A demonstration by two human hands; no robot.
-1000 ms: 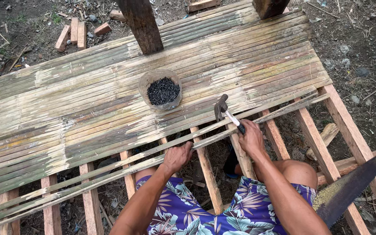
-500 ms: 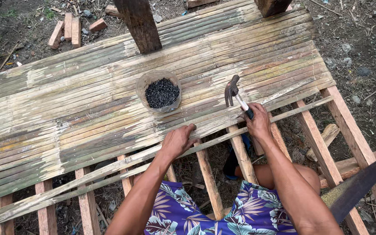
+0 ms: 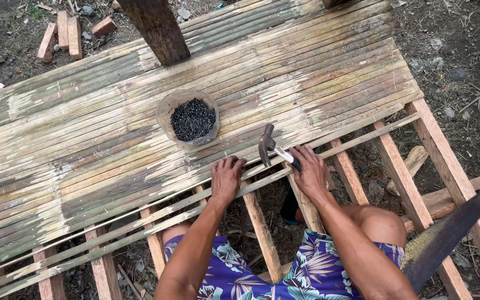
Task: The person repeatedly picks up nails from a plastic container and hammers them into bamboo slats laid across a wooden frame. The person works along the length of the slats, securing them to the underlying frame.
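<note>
Hammer (image 3: 270, 149): long axis runs diagonally, head up-left, handle down-right, over the near edge of the slat deck (image 3: 84, 144). Deck sits on a wooden frame (image 3: 401, 178) outdoors, above bare dirt. Right hand (image 3: 310, 172): fingers clamped around the handle. Left hand (image 3: 226, 179): fingers together, pressing a loose bamboo strip (image 3: 156, 208).

Left hand (image 3: 226, 179) flat, fingers spread; right hand (image 3: 310, 171) fisted, both arms extended.

At frame centre, the right hand (image 3: 311, 173) grips a hammer (image 3: 268, 146), its head over a bamboo slat (image 3: 362, 140). The left hand (image 3: 226, 178) presses flat on the slats just left of it. A bag of nails (image 3: 191, 118) sits above them on the bamboo deck (image 3: 84, 139).
</note>
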